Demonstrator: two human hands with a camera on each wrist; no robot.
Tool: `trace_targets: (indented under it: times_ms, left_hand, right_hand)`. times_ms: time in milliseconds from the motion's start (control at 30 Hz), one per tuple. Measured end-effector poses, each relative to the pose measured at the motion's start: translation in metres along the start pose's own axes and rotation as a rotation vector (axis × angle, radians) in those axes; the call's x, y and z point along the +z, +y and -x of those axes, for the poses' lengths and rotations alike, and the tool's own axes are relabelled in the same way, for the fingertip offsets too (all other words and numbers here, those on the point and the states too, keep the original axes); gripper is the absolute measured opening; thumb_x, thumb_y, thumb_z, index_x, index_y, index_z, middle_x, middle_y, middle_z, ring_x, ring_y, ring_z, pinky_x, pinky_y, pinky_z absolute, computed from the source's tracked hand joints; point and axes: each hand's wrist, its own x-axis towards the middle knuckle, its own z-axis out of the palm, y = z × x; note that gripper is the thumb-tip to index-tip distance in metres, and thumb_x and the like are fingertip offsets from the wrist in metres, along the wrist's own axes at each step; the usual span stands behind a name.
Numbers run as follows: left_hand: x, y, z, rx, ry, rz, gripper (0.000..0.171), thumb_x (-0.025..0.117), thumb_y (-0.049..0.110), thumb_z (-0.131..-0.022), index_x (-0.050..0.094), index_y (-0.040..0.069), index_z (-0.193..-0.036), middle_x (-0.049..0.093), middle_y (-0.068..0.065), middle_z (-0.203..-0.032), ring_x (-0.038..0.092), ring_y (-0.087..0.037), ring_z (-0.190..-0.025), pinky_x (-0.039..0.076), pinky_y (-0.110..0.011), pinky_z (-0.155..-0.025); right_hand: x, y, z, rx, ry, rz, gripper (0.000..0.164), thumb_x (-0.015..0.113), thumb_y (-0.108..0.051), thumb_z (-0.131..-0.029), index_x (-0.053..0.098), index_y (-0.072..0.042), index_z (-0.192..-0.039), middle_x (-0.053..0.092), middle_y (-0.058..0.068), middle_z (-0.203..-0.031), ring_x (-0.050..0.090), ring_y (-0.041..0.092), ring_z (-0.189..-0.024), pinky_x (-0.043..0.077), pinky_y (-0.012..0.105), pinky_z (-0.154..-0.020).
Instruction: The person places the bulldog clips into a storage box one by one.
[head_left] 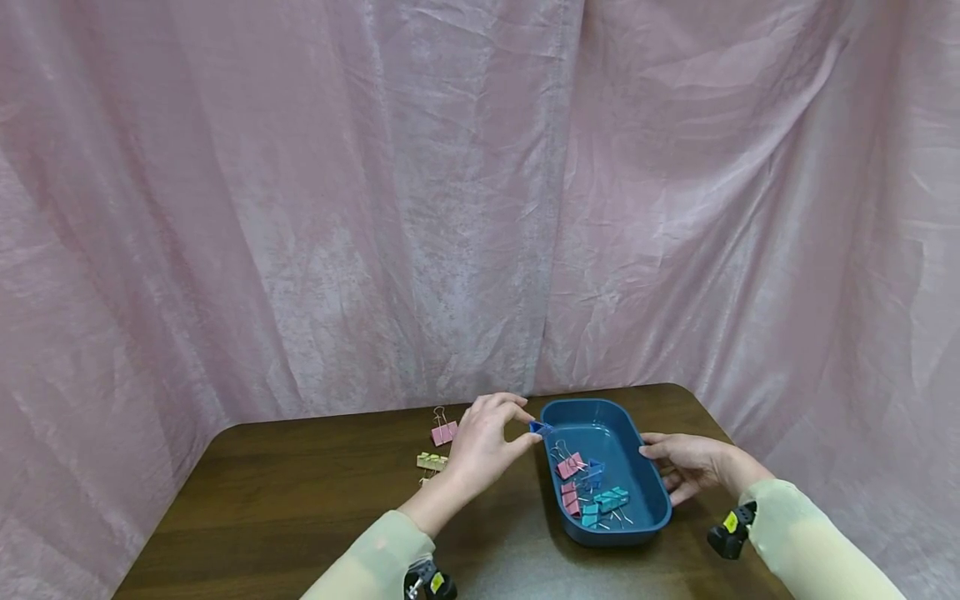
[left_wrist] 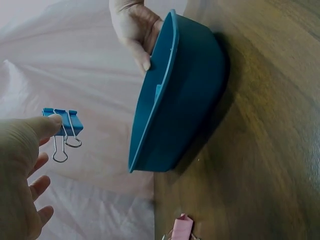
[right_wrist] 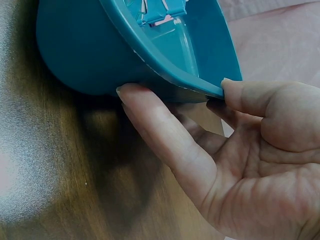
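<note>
Between thumb and fingertips, my left hand (head_left: 483,442) pinches a blue binder clip (left_wrist: 72,122), held up near the left rim of a blue tray (head_left: 603,446). The clip's two wire handles hang down in the left wrist view. My right hand (head_left: 693,464) grips the tray's right side, thumb at the rim and fingers against the outer wall. Lying toward the tray's near left are pink binder clips (head_left: 571,465), a blue binder clip (head_left: 593,473) and teal binder clips (head_left: 612,499).
Left of the tray, on the brown wooden table (head_left: 300,492), lie a pink binder clip (head_left: 444,433) and a yellow binder clip (head_left: 431,461), the latter partly hidden by my left hand. A pink curtain (head_left: 412,208) hangs behind the table's far edge.
</note>
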Motion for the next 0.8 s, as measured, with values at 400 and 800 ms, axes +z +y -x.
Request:
trace_targets:
  times_ms: [400, 800]
  left_hand:
    - [0.016, 0.011, -0.004, -0.009, -0.041, 0.003, 0.022, 0.082, 0.039, -0.088, 0.079, 0.023, -0.102, 0.066, 0.01, -0.125, 0.056, -0.019, -0.122, 0.044, -0.042, -0.103]
    - [0.033, 0.014, -0.011, -0.01, -0.062, -0.011, 0.023, 0.082, 0.04, -0.087, 0.08, 0.022, -0.102, 0.067, 0.009, -0.124, 0.056, -0.019, -0.12, 0.045, -0.039, -0.099]
  right_hand:
    - [0.0, -0.002, -0.001, 0.011, 0.012, -0.004, 0.059, 0.047, -0.023, -0.109, 0.023, -0.006, -0.16, 0.065, 0.023, -0.122, 0.072, 0.042, -0.094, 0.06, 0.056, -0.072]
    - [0.0, -0.001, 0.0, 0.017, 0.011, -0.012, 0.059, 0.046, -0.022, -0.109, 0.022, -0.006, -0.16, 0.064, 0.023, -0.123, 0.072, 0.041, -0.095, 0.06, 0.055, -0.072]
